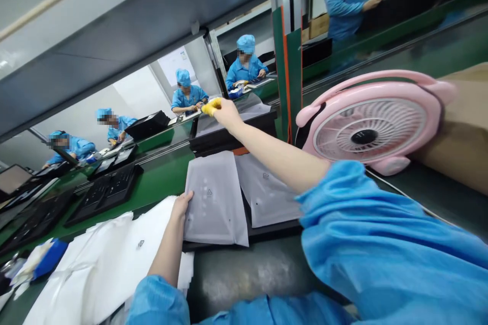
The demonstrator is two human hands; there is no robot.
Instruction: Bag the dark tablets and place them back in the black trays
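Observation:
My left hand [182, 206] grips the left edge of a frosted plastic bag [215, 198] that lies over a black tray [267, 231] in front of me. A second frosted bag [263, 193] lies beside it on the right. My right hand [223, 110] is stretched far forward, with yellow finger cots [211, 106] on the fingertips. It rests on the far end of a black flat unit [229, 137] standing on the belt. Its fingers look curled, and I cannot see anything inside them.
A pink desk fan [371, 122] stands at the right beside a brown cardboard box [463, 132]. A pile of white bags [102, 264] lies at my left. Black trays [107, 190] line the green conveyor [160, 180]. Several people in blue coats work across it.

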